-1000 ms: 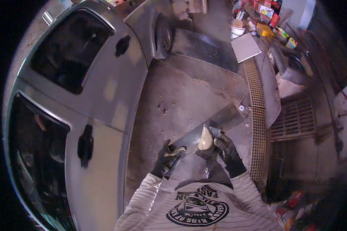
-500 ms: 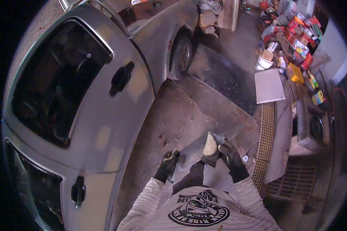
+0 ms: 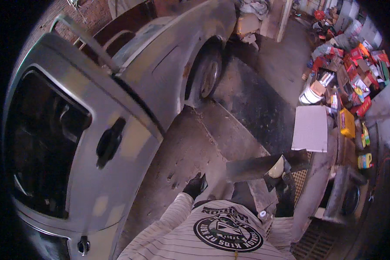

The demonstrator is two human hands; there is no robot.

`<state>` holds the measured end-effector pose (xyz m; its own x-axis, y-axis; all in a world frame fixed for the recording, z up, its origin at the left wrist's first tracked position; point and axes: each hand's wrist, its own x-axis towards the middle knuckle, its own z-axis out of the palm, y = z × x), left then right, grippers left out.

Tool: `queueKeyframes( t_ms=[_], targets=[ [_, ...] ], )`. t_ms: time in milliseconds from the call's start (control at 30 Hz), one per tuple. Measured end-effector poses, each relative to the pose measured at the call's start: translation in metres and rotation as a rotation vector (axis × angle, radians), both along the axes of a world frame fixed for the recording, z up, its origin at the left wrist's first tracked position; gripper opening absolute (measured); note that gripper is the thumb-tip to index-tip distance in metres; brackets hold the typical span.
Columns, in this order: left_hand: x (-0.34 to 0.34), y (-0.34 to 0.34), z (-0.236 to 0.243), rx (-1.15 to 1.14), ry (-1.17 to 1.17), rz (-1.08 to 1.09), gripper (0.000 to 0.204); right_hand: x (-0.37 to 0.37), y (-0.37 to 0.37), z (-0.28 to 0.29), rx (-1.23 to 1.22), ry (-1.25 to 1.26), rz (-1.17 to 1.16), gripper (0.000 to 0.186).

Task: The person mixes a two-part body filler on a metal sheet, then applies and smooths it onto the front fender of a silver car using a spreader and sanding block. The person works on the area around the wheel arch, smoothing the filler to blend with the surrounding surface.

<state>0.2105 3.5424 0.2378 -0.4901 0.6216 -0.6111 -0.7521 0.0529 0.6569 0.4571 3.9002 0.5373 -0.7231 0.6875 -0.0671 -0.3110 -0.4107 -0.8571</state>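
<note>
My left hand (image 3: 195, 185), in a dark glove, is closed beside the pickup truck's door, with a thin flat edge showing at its fingers that I cannot make out. To the right a flat grey sheet (image 3: 247, 168) is held out level in front of my body. On it lies a lump of cream-coloured putty (image 3: 276, 168), with a dark flat piece under and around it. My right hand (image 3: 289, 171), also dark-gloved, is at the sheet's right end, its fingers mostly lost against the dark pieces. The truck door (image 3: 130, 173) carries grey primer and beige filler patches.
A rear wheel (image 3: 206, 78) stands behind the door. A dark mat (image 3: 260, 99) and a pale square panel (image 3: 310, 128) lie on the floor. At right are a white bucket (image 3: 310, 96), a yellow jug (image 3: 346, 122), heaped boxes, and a floor grating (image 3: 316, 240).
My left hand has let go of the sheet's left side and come nearer the door. The sheet with putty has moved right with my right hand. The view has turned left.
</note>
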Motion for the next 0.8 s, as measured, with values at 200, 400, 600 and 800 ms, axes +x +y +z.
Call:
queueKeyframes(
  t_ms=[200, 400, 600, 800],
  targets=[
    [-0.088, 0.109, 0.056, -0.194, 0.85, -0.026, 0.022, -0.093, 0.157, 0.016, 0.002, -0.142, 0.001, 0.047],
    [-0.233, 0.245, 0.133, -0.225, 0.272, 0.348, 0.016, -0.193, 0.296, 0.05, -0.067, -0.09, 0.22, 0.049],
    [-0.397, 0.378, 0.125, 0.072, -0.008, 0.602, 0.026, -0.299, 0.393, 0.058, 0.034, -0.157, 0.276, 0.047],
    [-0.578, 0.462, 0.085, 0.26, 0.121, 0.735, 0.027, -0.421, 0.473, 0.042, -0.008, -0.152, 0.168, 0.051]
  ],
)
